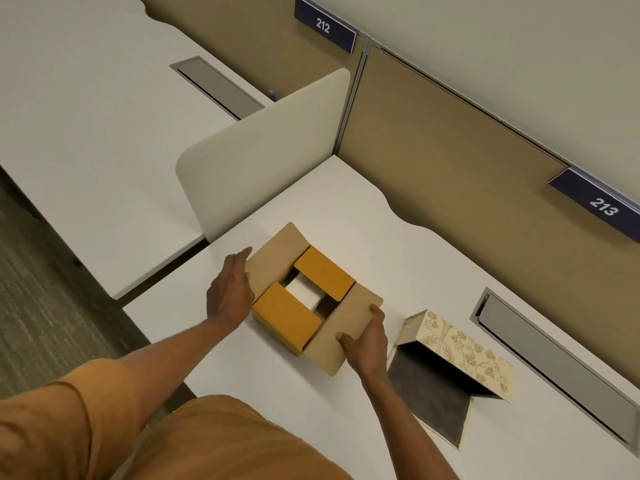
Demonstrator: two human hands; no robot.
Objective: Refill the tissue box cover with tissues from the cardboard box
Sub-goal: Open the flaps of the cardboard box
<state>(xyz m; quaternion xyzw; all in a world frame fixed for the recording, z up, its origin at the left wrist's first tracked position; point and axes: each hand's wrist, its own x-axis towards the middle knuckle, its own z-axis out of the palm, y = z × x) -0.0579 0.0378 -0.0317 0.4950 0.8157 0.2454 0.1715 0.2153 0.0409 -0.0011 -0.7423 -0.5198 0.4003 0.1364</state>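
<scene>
Notably, at inspection:
Left hand: your left hand (230, 295) lay flat against the far-left flap of the cardboard box (313, 301), fingers extended and together, gripping nothing.
Right hand: your right hand (367, 337) pinched the near-right flap, thumb on top and fingers curled over its edge.
Cardboard box: it sat on the desk (346, 209) near the front-left corner, all four flaps partly raised; the two orange inner flaps (304, 294) left only a small central opening.
Tissues: a white stack (306, 292) showed through that opening, inside the box, not yet lifted.
Tissue box cover: the floral cover (460, 351) lay on its side just right of the box, dark hollow facing you, apart from your right hand.
Risk one: in my judgement, drawing the stack through the narrow gap would snag or tear sheets, because the orange flaps crowded the opening.
Risk two: pulling one flap alone could skid the light box toward the front edge.
Risk three: your right forearm could knock the cover, which was resting tilted.
Edges: the divider panel (270, 150) bounded the left side; the cable tray (554, 368) ran along the back right.
Open room: bare desk lay behind the box and in front of it.
</scene>
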